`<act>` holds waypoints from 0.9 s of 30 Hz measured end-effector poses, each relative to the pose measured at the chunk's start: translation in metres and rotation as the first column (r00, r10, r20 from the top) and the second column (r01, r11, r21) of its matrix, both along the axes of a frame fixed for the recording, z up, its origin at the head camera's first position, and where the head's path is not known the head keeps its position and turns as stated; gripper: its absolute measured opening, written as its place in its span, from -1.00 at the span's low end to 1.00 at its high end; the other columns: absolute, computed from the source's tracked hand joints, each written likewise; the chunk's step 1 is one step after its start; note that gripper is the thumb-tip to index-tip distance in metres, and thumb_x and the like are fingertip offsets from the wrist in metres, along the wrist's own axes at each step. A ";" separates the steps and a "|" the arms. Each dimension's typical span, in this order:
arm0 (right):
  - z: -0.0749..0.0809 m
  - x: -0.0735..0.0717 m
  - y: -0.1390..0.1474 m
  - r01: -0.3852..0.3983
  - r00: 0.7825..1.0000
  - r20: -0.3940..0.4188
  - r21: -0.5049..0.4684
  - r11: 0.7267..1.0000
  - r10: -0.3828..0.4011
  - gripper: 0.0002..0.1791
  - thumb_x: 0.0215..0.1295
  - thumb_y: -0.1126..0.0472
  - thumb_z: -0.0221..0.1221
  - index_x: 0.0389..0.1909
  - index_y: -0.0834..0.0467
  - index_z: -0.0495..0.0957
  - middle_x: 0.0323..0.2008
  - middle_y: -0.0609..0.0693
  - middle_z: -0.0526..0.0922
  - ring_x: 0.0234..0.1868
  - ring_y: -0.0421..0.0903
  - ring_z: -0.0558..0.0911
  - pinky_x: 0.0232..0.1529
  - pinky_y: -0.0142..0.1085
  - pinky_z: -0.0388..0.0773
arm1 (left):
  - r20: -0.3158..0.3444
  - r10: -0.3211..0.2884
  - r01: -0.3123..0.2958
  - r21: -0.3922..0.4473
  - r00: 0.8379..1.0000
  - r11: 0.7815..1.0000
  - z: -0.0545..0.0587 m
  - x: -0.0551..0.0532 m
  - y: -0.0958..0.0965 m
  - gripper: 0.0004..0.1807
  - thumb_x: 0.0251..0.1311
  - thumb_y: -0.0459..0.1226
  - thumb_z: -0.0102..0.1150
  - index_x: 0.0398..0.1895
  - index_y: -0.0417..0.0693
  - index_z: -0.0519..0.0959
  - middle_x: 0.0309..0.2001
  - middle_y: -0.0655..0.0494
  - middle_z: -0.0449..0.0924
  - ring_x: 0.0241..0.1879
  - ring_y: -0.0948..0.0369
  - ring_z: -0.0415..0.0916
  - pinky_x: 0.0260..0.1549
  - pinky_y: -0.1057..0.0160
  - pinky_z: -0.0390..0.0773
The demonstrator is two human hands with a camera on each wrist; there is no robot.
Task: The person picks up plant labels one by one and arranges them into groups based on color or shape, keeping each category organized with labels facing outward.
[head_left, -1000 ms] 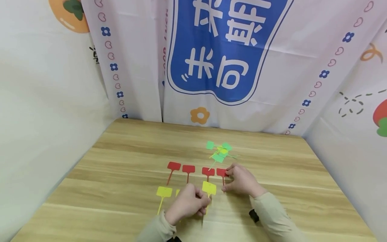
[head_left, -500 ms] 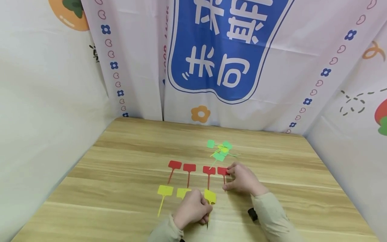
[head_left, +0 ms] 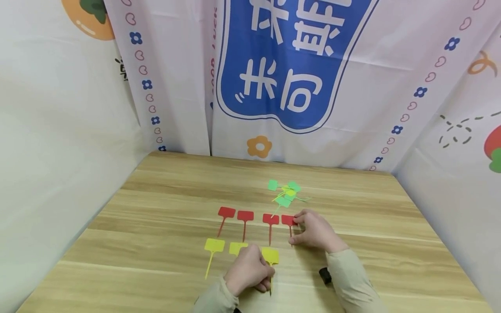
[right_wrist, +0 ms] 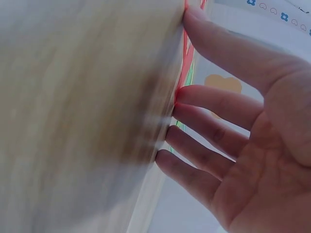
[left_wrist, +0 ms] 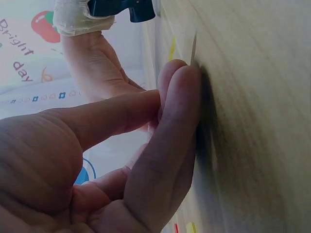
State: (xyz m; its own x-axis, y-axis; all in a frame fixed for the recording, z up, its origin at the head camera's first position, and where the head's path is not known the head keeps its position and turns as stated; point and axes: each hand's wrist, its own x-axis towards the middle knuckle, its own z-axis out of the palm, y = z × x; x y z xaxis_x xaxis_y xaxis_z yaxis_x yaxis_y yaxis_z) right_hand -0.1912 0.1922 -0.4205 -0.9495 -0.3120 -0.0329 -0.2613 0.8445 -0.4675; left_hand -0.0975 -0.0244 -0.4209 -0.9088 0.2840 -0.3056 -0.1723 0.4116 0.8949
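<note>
We are finding a yellow tag (head_left: 271,254) on the near side of the table (head_left: 156,261), at the right end of a row of three, and the left hand (head_left: 249,270) is pinching its stem between thumb and curled fingers. From the left wrist we are seeing a thin stem tip (left_wrist: 193,48) poking out past the fingertips, close to the wood; whether the tag is lying fully flat, we cannot tell. To its left, the middle yellow tag (head_left: 237,248) is hiding partly behind that hand, and the end yellow tag (head_left: 214,245) is lying in full view. Just beyond, four red tags are forming a second row. The right hand (head_left: 315,231) is touching the rightmost red tag (head_left: 288,220), its fingers extending loosely to the head and its thumb reaching the stem. Leftward we are counting the third red tag (head_left: 270,219), the second red tag (head_left: 245,215) and the first red tag (head_left: 226,212). Farther back, green tags (head_left: 283,201) are overlapping in a pile with some yellow among them. Behind the table, a printed cloth (head_left: 235,139) is hanging.
</note>
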 end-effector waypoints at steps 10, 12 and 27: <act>0.000 0.000 -0.001 -0.003 1.000 0.001 0.010 1.000 0.003 -0.33 -0.14 0.05 0.59 -0.01 0.34 0.66 0.10 0.09 0.57 0.14 0.13 0.51 0.17 0.01 0.42 | -0.067 -0.008 0.006 -0.039 0.998 0.999 0.000 0.002 -0.001 -0.72 -0.09 -0.54 0.35 -0.85 -0.21 0.59 -0.81 -0.02 0.53 -0.82 0.20 0.52 -0.76 0.26 0.57; 0.001 0.000 -0.001 0.000 1.000 0.001 0.014 1.000 0.000 -0.32 -0.15 0.05 0.59 -0.01 0.34 0.66 0.10 0.09 0.57 0.14 0.13 0.51 0.16 0.01 0.42 | -0.081 -0.015 0.011 -0.053 0.997 0.999 0.000 0.002 0.000 -0.72 -0.11 -0.53 0.37 -0.86 -0.19 0.59 -0.82 0.00 0.52 -0.84 0.22 0.49 -0.78 0.28 0.55; 0.002 0.000 -0.001 0.000 1.000 0.012 0.013 1.000 0.000 -0.31 -0.15 0.04 0.59 0.00 0.33 0.65 0.10 0.08 0.57 0.14 0.12 0.51 0.17 -0.01 0.42 | -0.221 -0.043 -0.005 -0.212 0.974 0.977 0.000 0.001 0.002 -0.66 -0.16 -0.55 0.30 -0.93 -0.11 0.52 -0.93 0.20 0.37 -0.90 0.35 0.29 -0.82 0.41 0.22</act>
State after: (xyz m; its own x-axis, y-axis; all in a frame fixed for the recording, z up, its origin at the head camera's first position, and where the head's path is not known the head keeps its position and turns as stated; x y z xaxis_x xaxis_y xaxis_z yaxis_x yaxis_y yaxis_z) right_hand -0.1911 0.1909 -0.4182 -0.9490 -0.3117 -0.0483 -0.2559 0.8504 -0.4597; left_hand -0.0963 -0.0225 -0.4206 -0.9559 0.2527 -0.1498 0.0316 0.5953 0.8029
